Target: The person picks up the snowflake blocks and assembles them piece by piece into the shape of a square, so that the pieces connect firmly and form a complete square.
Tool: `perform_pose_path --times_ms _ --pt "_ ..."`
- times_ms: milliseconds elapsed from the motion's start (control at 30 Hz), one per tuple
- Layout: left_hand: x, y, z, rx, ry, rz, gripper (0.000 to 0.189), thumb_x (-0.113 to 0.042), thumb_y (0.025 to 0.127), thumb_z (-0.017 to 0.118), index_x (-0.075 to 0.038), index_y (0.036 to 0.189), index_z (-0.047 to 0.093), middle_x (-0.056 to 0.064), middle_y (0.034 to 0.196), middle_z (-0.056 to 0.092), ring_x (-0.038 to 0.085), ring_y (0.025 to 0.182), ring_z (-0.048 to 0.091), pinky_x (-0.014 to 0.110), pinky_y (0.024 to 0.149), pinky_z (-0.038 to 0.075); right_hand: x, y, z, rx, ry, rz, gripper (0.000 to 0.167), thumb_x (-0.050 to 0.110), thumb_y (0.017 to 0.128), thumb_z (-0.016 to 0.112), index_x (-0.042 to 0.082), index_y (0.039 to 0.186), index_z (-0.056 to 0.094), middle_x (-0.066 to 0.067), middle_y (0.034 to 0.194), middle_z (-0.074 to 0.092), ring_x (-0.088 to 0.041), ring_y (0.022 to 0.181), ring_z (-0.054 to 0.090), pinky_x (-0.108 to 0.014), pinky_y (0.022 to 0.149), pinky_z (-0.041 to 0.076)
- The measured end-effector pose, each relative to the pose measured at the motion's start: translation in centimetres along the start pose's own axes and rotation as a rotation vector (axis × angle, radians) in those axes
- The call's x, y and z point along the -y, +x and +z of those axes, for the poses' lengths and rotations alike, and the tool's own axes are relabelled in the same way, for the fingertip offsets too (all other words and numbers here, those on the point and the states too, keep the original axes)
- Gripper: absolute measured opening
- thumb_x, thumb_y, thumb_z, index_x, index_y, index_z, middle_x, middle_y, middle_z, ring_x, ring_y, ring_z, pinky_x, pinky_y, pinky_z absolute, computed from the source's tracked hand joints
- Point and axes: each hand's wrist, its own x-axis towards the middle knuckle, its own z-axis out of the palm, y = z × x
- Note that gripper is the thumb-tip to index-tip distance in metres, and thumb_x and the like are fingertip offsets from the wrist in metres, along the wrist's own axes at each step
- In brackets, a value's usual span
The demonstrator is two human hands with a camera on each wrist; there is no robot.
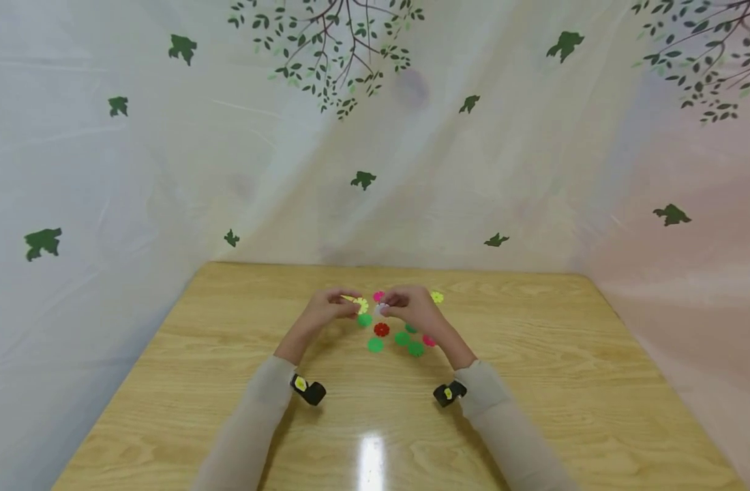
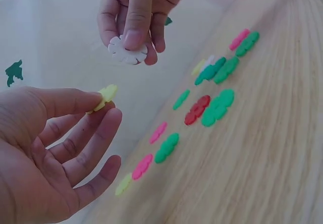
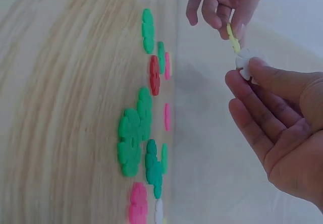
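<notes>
My left hand [image 1: 324,309] pinches a yellow notched flower-shaped disc [image 2: 106,98] between thumb and forefinger, its other fingers loosely bent. Facing it, my right hand [image 1: 414,307] grips a white notched disc [image 2: 121,53], the thumb lying flat across its face. Both discs are held above the table, and in the left wrist view a gap shows between them. Below the hands lie loose discs of the same kind, among them a red one [image 3: 155,75], a green one [image 3: 129,142] and a pink one [image 3: 138,204].
The wooden table [image 1: 228,382] carries the scattered discs around its middle, including a yellow one [image 1: 437,297] past my right hand. A pale cloth [image 1: 289,170] printed with leaves and birds hangs behind the table and along its sides.
</notes>
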Motion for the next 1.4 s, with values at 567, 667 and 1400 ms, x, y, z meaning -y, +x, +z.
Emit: perform_pose_path --times_ms 567,667,1400 --pt "-1.8 0.2 1.2 -0.023 -0.235 -0.096 0.033 -0.010 0.096 0.071 0.001 0.126 0.067 0.002 0.093 0.077 0.012 0.082 0.077 0.048 0.112 0.047 0.2 0.1 -0.3 -0.124 0.205 0.018 0.016 0.004 0.091 0.075 -0.007 0.102 0.074 -0.025 0.100 0.074 -0.036 0.090 0.075 -0.029 0.080 0.062" --pt "-1.8 0.3 1.5 -0.034 -0.255 -0.085 0.033 -0.009 0.095 0.071 0.003 0.126 0.066 0.002 0.092 0.077 0.012 0.081 0.076 0.039 0.101 0.056 -0.3 0.3 -0.2 -0.139 0.214 0.013 0.013 0.006 0.091 0.076 -0.004 0.099 0.075 -0.022 0.099 0.075 -0.027 0.087 0.075 -0.026 0.078 0.061" --pt "-1.1 0.3 2.9 -0.043 -0.357 -0.023 0.033 0.000 0.096 0.065 0.011 0.126 0.059 -0.002 0.089 0.074 0.010 0.077 0.075 0.037 0.092 0.060 -1.3 0.3 -0.1 -0.211 0.289 -0.003 0.008 -0.005 0.086 0.077 -0.011 0.091 0.075 -0.030 0.098 0.073 -0.010 0.079 0.071 -0.022 0.072 0.059"
